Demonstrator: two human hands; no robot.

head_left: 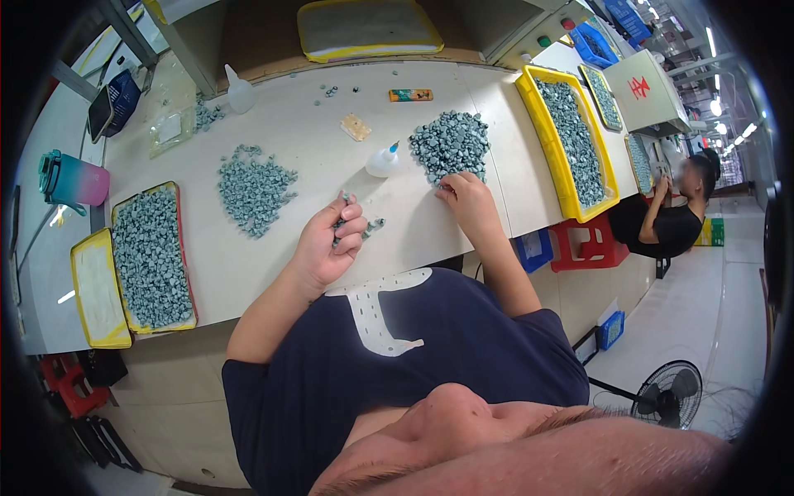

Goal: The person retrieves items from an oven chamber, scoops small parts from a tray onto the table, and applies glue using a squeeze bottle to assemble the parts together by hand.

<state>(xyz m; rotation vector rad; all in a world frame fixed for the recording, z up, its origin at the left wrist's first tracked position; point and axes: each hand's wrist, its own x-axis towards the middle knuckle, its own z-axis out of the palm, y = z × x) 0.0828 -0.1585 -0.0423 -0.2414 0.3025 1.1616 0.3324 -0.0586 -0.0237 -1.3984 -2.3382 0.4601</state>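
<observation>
My left hand (327,244) is raised above the white table, its fingers curled around small grey-green pieces. One piece (346,197) shows at the fingertips; how many lie in the palm is hidden. A few loose pieces (375,226) are just right of it. My right hand (471,207) reaches to the near edge of a heap of shiny dark grey-green pieces (451,142). Its fingertips are pinched together, and whatever is between them cannot be made out. Left of my hands spreads a paler heap of similar pieces (255,190). Between the heaps stands a small white squeeze bottle (382,163) with a blue tip.
Filled trays stand at the left (178,248) and right, the right one a yellow bin (608,198). Behind are another squeeze bottle (240,93), a tan card (356,127) and an orange-green tube (411,95). A tumbler (95,183) stands far left. A co-worker (674,219) sits at right.
</observation>
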